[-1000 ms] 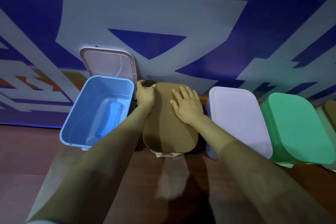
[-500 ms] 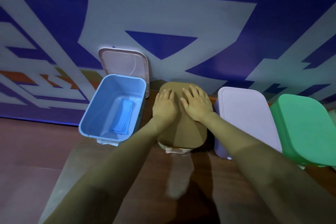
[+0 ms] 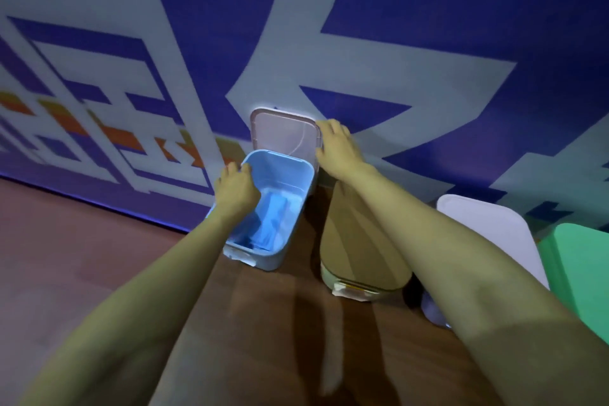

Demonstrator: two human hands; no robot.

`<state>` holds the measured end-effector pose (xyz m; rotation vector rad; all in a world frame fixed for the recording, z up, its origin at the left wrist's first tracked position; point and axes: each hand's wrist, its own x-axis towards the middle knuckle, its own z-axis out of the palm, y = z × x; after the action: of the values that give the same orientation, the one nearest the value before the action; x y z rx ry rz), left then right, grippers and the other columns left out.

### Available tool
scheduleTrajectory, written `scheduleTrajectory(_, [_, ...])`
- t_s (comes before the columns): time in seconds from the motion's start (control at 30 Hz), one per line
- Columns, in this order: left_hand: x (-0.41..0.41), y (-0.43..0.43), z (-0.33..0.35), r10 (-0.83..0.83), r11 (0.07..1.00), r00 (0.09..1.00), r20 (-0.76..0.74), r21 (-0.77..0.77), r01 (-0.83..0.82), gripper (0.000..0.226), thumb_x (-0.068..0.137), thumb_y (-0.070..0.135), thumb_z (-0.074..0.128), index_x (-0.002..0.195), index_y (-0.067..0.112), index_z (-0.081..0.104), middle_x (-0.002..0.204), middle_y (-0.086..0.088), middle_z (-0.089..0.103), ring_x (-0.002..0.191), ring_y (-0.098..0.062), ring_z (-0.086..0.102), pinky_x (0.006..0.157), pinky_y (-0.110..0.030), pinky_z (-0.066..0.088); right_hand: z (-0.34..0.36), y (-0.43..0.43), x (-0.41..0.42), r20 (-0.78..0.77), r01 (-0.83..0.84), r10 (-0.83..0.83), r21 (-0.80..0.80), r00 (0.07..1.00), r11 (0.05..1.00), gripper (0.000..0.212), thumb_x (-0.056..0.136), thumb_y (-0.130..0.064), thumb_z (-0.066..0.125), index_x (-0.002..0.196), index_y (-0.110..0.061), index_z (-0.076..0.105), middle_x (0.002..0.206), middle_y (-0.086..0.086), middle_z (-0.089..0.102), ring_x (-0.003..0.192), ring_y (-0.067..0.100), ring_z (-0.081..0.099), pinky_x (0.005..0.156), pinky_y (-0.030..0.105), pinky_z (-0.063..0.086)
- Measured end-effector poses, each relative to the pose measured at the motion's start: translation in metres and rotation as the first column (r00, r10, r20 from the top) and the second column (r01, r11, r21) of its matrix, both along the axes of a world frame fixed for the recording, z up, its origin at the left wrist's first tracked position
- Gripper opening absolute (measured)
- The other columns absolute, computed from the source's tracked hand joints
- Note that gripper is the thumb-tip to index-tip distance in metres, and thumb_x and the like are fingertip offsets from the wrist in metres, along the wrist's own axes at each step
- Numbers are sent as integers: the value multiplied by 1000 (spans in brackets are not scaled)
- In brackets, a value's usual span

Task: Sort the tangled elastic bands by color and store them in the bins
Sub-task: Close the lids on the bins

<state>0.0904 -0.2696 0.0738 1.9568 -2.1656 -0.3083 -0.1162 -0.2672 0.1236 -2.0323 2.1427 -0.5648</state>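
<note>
Leaving the tan bin (image 3: 359,250), left hand (image 3: 235,189) now grips blue bin (image 3: 290,171), right hand (image 3: 336,148) its lid (image 3: 283,132)

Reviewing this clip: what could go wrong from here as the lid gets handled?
The right hand touches only one edge of the pale lid, which leans on the wall; it may slip behind the blue bin. The left hand rests on the bin's rim, so fingers could get pinched on closing.
</note>
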Motion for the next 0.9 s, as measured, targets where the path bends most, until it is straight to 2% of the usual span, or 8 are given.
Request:
scheduleTrajectory(0.07, [21, -11, -7, 2, 998, 1000, -24, 66, 0, 39, 88, 5, 44, 127, 0, 42, 130, -23, 42, 120, -40, 40, 97, -47, 35, 2, -19, 19, -52, 17, -19, -49, 998, 999, 51, 86, -8, 48, 136, -9, 37, 134, 12, 39, 124, 31, 37, 99, 41, 37])
scheduleTrajectory(0.17, [45, -27, -17, -2, 988, 983, -184, 153, 31, 32, 92, 5, 40, 123, -4, 44, 127, -27, 48, 115, -43, 46, 91, -46, 39, 0, -40, 39, -100, 101, -108, -65, 989, 993, 52, 87, -9, 47, 138, -8, 35, 139, 11, 37, 129, 29, 33, 102, 38, 32])
scheduleTrajectory(0.37, [73, -21, -38, -19, 957, 884, -467, 249, 151, 42, 97, 7, 33, 139, 12, 39, 128, -20, 55, 109, -37, 54, 80, -34, 40, -10, -55, 60, -211, 265, -279, -90, 937, 960, 43, 88, -7, 49, 130, -9, 41, 130, 13, 36, 121, 31, 34, 95, 39, 34])
scheduleTrajectory(0.53, [68, -18, -46, 39, 968, 799, -600, 222, 119, 39, 97, 7, 34, 134, 13, 45, 125, -12, 58, 102, -26, 55, 79, -27, 37, -6, -58, 61, 47, 236, -232, -116, 972, 965, 23, 94, -8, 44, 112, -7, 57, 115, 13, 48, 108, 32, 48, 82, 37, 41])
scheduleTrajectory(0.7, [61, -23, -49, 172, 953, 722, -670, 298, 49, 32, 100, 24, 33, 120, 11, 55, 116, -8, 59, 104, -26, 56, 78, -31, 40, 17, -38, 69, 39, 78, -68, -365, 997, 928, 23, 90, -9, 51, 108, -7, 64, 105, 13, 60, 99, 32, 55, 80, 39, 45])
scheduleTrajectory(0.77, [63, -28, -45, 307, 925, 578, -756, 381, 6, 47, 100, 41, 28, 109, 9, 60, 111, -11, 63, 104, -29, 59, 86, -39, 47, 14, -20, 73, -8, -48, 49, -400, 999, 915, 21, 88, -8, 52, 103, -8, 66, 97, 13, 63, 92, 33, 57, 77, 39, 46])
scheduleTrajectory(0.83, [63, -34, -36, 440, 884, 357, -824, 468, -11, 55, 100, 48, 24, 112, 9, 61, 116, -11, 64, 107, -27, 59, 98, -44, 45, 6, -1, 76, -36, -175, 176, -407, 984, 896, 23, 86, -10, 48, 99, -7, 67, 93, 12, 63, 86, 33, 58, 76, 39, 48])
scheduleTrajectory(0.9, [62, -42, -26, 485, 868, 232, -843, 497, -10, 56, 100, 48, 24, 115, 9, 60, 112, -10, 64, 102, -25, 59, 94, -38, 47, -3, 12, 79, -66, -266, 263, -414, 963, 871, 27, 85, -12, 45, 98, -7, 68, 90, 11, 63, 83, 30, 57, 76, 38, 49])
